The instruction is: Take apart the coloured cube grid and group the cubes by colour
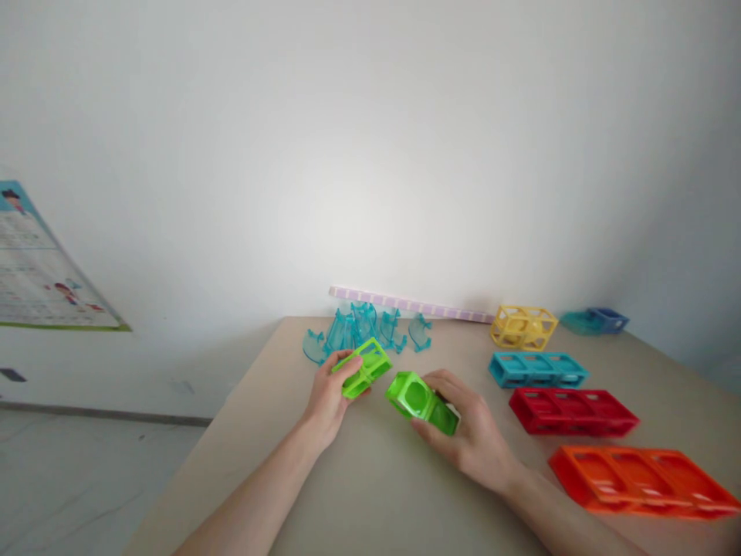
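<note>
Both hands are busy here, and it's a two-handed handling step: the left hand [327, 400] is closed on a green open-frame piece [366, 374], thumb across the top, fingers behind and underneath. Over to the right hand [483, 444], and it's clamped on a green block [415, 395], thumb on the near side, fingers on the far side. Both are tilted above the tabletop [359, 494], near each other but apart, a gap showing between them. Behind the left hand sit clear turquoise curved pieces [364, 323]; out on the right, a blue frame [521, 378], a red frame [570, 421] and an orange frame [637, 486] lie in a row. From here, I'd judge, any next move calls for steady grips and careful control of both tilts, since the facing ends could knock.
</note>
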Motion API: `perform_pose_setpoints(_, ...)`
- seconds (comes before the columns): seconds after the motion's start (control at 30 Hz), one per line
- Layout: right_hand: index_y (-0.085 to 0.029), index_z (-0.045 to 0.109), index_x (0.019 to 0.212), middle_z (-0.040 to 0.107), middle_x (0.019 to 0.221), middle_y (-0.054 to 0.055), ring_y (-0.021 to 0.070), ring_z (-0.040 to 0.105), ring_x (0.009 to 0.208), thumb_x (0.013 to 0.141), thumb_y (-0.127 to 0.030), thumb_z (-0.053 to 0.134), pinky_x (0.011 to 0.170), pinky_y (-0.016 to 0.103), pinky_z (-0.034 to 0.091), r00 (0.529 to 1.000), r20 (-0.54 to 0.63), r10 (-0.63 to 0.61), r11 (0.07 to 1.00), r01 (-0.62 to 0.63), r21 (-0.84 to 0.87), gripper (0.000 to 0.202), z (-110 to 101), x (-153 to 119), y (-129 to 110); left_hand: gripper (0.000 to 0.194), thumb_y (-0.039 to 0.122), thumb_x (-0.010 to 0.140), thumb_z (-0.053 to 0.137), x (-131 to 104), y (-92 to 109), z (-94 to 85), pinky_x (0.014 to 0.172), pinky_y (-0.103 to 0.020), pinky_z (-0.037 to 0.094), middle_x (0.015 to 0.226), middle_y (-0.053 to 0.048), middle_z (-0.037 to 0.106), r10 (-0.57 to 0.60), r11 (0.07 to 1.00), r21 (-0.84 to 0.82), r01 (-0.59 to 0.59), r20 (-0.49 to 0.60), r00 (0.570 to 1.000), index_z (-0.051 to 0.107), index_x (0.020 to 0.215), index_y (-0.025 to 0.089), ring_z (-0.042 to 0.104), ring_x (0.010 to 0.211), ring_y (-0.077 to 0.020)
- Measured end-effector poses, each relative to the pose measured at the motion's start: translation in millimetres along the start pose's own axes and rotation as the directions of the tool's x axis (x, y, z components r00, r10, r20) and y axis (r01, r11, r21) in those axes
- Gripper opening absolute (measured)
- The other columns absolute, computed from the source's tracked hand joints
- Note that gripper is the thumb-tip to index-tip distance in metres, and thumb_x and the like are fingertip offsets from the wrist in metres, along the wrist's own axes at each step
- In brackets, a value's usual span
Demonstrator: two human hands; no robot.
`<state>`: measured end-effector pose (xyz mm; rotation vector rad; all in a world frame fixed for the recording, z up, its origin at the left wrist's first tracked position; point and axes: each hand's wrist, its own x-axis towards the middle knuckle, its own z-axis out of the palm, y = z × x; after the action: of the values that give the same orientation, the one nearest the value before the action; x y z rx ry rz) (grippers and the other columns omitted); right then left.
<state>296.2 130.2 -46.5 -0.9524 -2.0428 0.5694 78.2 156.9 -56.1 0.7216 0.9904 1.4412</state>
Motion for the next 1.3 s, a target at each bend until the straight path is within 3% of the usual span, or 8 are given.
perform_pose_setpoints(0.33,-0.023,0.056,0.117,0.061,0.108,0.004,0.0199,0.059,0.097,0.083,-0.027,0.064,0.084,0.029,0.047,0.998,-0.067,0.008,1.000,-0.010,-0.019,0.034,2.9,-0.6,5.6,0.036,0.031,0.068,0.079,-7.7,0.7,3.7,0.048,-0.019,0.042,0.057,0.005,0.056,0.017,1.000,0.010,-0.018,0.123,0.992,0.046,0.064,0.017,0.052,0.050,-0.0078)
perform_pose_setpoints(0.47,-0.024,0.054,0.122,0.059,0.115,0.006,0.0210,0.058,0.102,0.085,-0.026,0.062,0.087,0.030,0.047,0.997,-0.069,-0.029,0.997,0.025,-0.068,0.037,4.1,-0.1,9.0,0.027,0.028,0.070,0.078,-8.3,1.7,0.4,0.051,-0.018,0.043,0.068,0.004,0.059,0.086,0.987,0.113,-0.110,0.199,0.976,0.054,0.077,0.017,0.055,0.058,-0.0083)
perform_pose_setpoints(0.53,-0.024,0.053,0.125,0.058,0.118,0.007,0.0220,0.057,0.104,0.087,-0.024,0.061,0.089,0.032,0.046,0.995,-0.065,-0.069,0.990,0.060,-0.131,0.040,4.2,-0.3,12.9,0.036,0.026,0.067,0.080,-10.4,3.3,0.5,0.055,-0.020,0.046,0.078,0.002,0.062,0.077,0.979,0.163,-0.122,0.258,0.963,0.057,0.095,0.021,0.059,0.066,-0.0116)
perform_pose_setpoints(0.7,-0.025,0.052,0.127,0.058,0.120,0.009,0.0245,0.055,0.106,0.087,-0.018,0.061,0.090,0.040,0.040,0.975,-0.056,-0.214,0.921,0.183,-0.343,0.042,0.2,-0.1,18.5,0.058,0.028,0.070,0.078,-16.1,3.8,2.7,0.056,-0.023,0.048,0.089,-0.001,0.063,-0.093,0.972,0.235,0.005,0.367,0.926,0.052,0.122,0.025,0.061,0.070,-0.0145)
perform_pose_setpoints(0.87,-0.024,0.058,0.121,0.060,0.112,0.008,0.0212,0.055,0.101,0.090,-0.009,0.054,0.089,0.041,0.037,0.936,0.026,-0.352,0.858,0.334,-0.391,0.035,-7.1,2.4,9.4,0.044,0.032,0.070,0.078,-15.4,-2.1,2.1,0.053,-0.023,0.047,0.079,0.000,0.061,-0.232,0.967,0.184,0.177,0.344,0.910,0.056,0.106,0.019,0.059,0.063,-0.0127)
perform_pose_setpoints(1.03,-0.029,0.058,0.122,0.058,0.113,0.008,0.0208,0.053,0.099,0.087,0.002,0.046,0.088,0.043,0.038,0.888,0.098,-0.449,0.819,0.453,-0.353,0.048,-4.8,-0.6,-3.0,0.045,0.023,0.063,0.083,-12.8,-4.5,1.9,0.055,-0.022,0.046,0.078,0.000,0.061,-0.218,0.970,0.185,0.157,0.377,0.900,0.057,0.099,0.017,0.059,0.064,-0.0120)
perform_pose_setpoints(1.2,-0.027,0.043,0.136,0.039,0.138,0.013,0.0290,0.042,0.122,0.087,-0.020,0.060,0.095,0.046,0.042,0.950,-0.163,-0.265,0.930,0.207,-0.305,0.052,0.8,-3.8,-4.8,0.047,0.022,0.061,0.083,-14.0,-1.4,3.7,0.051,-0.020,0.044,0.077,0.001,0.061,-0.148,0.981,0.175,0.085,0.389,0.909,0.057,0.100,0.018,0.057,0.059,-0.0106)
perform_pose_setpoints(1.3,-0.026,0.031,0.141,0.045,0.133,0.013,0.0282,0.046,0.121,0.083,-0.029,0.065,0.099,0.045,0.043,0.978,-0.190,-0.085,0.979,0.047,-0.199,0.067,0.6,-3.0,1.5,0.048,0.025,0.060,0.083,-15.5,1.5,2.7,0.050,-0.020,0.044,0.077,0.001,0.061,-0.107,0.982,0.185,0.035,0.390,0.915,0.057,0.100,0.019,0.056,0.058,-0.0106)
